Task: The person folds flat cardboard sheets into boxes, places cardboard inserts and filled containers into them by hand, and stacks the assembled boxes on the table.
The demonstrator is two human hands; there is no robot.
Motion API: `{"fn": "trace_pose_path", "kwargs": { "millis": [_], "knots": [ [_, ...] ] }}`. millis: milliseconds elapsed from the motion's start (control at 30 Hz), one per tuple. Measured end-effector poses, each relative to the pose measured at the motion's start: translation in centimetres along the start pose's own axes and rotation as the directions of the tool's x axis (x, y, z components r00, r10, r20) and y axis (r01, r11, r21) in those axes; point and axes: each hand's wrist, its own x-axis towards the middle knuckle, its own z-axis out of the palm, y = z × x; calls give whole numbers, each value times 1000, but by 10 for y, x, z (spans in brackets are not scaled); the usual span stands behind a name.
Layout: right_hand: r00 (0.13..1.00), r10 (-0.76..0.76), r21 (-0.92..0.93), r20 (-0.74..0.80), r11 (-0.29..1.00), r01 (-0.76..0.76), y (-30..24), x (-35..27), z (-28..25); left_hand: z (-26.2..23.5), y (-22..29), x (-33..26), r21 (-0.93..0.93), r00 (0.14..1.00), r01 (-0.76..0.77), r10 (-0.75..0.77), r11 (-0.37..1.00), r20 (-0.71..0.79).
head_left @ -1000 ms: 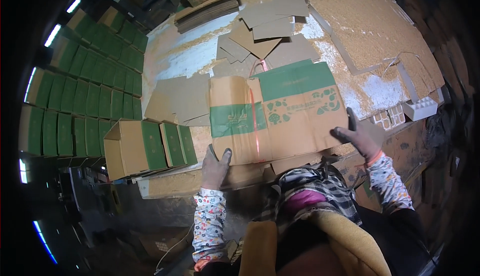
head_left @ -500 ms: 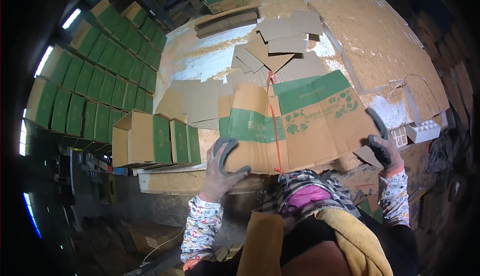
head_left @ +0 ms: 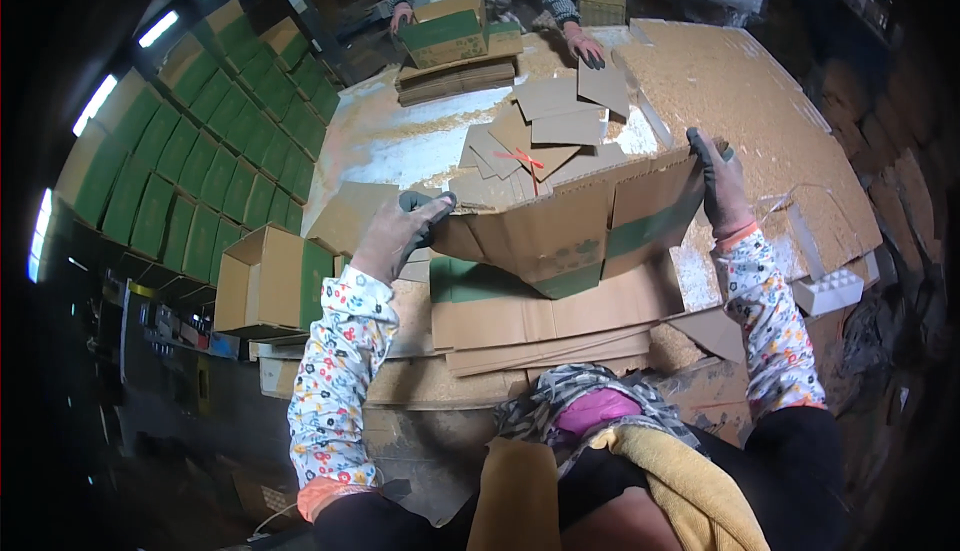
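Observation:
A brown and green carton [head_left: 560, 226], partly unfolded, is raised on its edge above the worktable. My left hand [head_left: 400, 231], in a dark-palmed glove, is closed on its upper left corner. At the upper right corner, my right hand [head_left: 722, 176] grips it the same way, fingers over the rim. Below lies a stack of flat cartons [head_left: 555, 321] at the table's near edge. A red string [head_left: 520, 158] lies just beyond the raised carton, partly hidden by it.
Loose cardboard sheets [head_left: 558, 98] lie mid-table. Across it, a co-worker's hand [head_left: 583, 46] touches one sheet, beside a half-open carton [head_left: 443, 39] on a flat stack. Assembled boxes [head_left: 262, 281] stand at left, before a tall wall of green boxes [head_left: 180, 171]. A white tray [head_left: 830, 293] sits at right.
My hands have moved up and away from me, lifting and spreading the carton off the stack. The red string now lies farther off. The co-worker has reached onto a cardboard sheet.

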Motion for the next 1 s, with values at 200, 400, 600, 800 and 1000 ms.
{"fn": "trace_pose_path", "kwargs": {
  "millis": [200,400,600,800,1000],
  "knots": [
    [995,42,-85,86,996,-35,-2,10,-8,-34,20,25,505,960,-254,151,825,236],
    [938,39,-5,343,999,-40,-7,26,15,-52,34,78,30,841,541,-540,840,-33],
    [872,165,-74,460,986,-148,11,60,18,-43,77,75,602,936,42,-242,797,256],
    [764,209,-369,610,929,40,19,100,25,12,132,86,498,916,-203,-17,843,402],
    [954,-201,-506,223,813,290,28,19,113,24,117,95,249,890,-5,-110,968,444]
  ]
}}
